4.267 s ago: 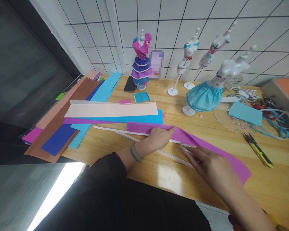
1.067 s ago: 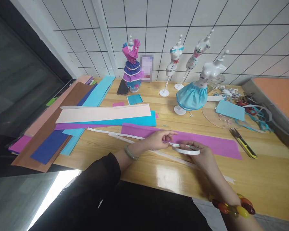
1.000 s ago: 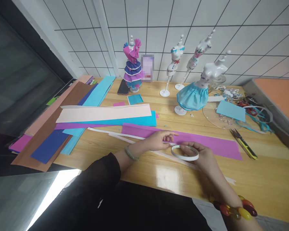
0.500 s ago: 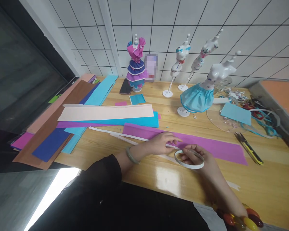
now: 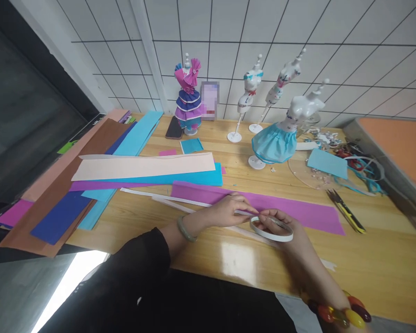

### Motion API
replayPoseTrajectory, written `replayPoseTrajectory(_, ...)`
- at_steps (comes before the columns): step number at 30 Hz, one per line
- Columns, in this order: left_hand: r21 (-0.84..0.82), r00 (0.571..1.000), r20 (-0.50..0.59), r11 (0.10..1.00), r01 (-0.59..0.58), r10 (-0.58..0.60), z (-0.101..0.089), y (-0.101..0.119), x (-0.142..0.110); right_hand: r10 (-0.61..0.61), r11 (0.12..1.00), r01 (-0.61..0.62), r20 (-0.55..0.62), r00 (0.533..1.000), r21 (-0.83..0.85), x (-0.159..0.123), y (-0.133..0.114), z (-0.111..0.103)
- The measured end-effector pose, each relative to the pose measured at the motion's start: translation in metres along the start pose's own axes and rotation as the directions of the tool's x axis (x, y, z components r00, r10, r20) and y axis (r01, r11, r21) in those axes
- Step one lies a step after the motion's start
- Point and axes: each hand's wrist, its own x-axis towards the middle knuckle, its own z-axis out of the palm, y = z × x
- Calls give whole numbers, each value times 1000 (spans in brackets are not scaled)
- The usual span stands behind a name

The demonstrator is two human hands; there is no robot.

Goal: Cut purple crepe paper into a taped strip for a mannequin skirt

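In the head view, a tape roll [image 5: 272, 237] is grasped by the right hand [image 5: 298, 231]; the left hand [image 5: 227, 210] is curled, grip unclear, at the purple paper strip [image 5: 315, 215]'s near edge. Edge-taping seems in hand; straight alignment is needed next.

Note the white strip [image 5: 166, 197], hidden midway behind the left hand [image 5: 228, 210]; cannot confirm any fingertip contact with the tape roll [image 5: 273, 237]. Cannot read the pixelated panel [image 5: 210, 101] or identify the small trinkets [image 5: 327, 136]. Note the orange-topped box [image 5: 397, 143], cut off by the right edge
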Motion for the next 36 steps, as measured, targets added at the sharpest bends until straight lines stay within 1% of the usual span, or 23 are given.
replayPoseTrajectory(3,4,1000,18,1000,1,-1,0,0,0,15,999,-16,19,1000,50,1,3,-1)
replayPoseTrajectory(6,2,998,46,999,34,-34,-1,0,1,12,998,-13,17,1000,60,0,3,-1)
replayPoseTrajectory(11,6,997,55,999,54,-55,-1,1,3,-30,999,30,-30,999,27,-1,-1,0)
replayPoseTrajectory(16,-5,995,70,997,73,-72,-2,2,3,-61,997,60,-40,997,-45,-2,0,-1)
replayPoseTrajectory(18,-25,995,57,997,78,-76,-2,3,4,-133,985,124,-65,989,-122,-3,2,-4)
replayPoseTrajectory(20,-36,996,39,996,81,-80,-1,4,4,-269,940,245,-73,960,-239,-5,4,-9)
replayPoseTrajectory(21,-37,996,31,996,85,-84,-1,5,4,-346,899,313,-60,936,-307,-7,5,-13)
replayPoseTrajectory(23,-35,995,24,995,97,-96,0,5,5,-494,778,439,-5,869,-450,-11,4,-20)
replayPoseTrajectory(25,-29,994,24,994,109,-108,1,5,6,-611,607,525,72,788,-597,-16,3,-28)
replayPoseTrajectory(27,-22,993,26,993,117,-117,2,5,6,-687,395,559,169,707,-729,-21,2,-33)
replayPoseTrajectory(29,-12,991,30,992,128,-127,2,5,6,-723,165,556,284,630,-815,-24,1,-35)
replayPoseTrajectory(31,-4,990,35,991,136,-135,2,5,6,-724,-53,537,403,560,-842,-26,1,-36)
replayPoseTrajectory(32,-2,990,36,991,137,-137,2,5,6,-712,-143,528,457,533,-837,-27,2,-35)
replayPoseTrajectory(33,-1,990,35,991,137,-136,2,5,5,-696,-212,523,503,513,-825,-29,2,-35)
replayPoseTrajectory(34,-5,990,33,991,135,-135,2,5,5,-676,-262,525,542,499,-810,-30,2,-34)
replayPoseTrajectory(36,-14,991,27,991,132,-132,2,5,5,-645,-312,541,593,483,-781,-34,2,-34)
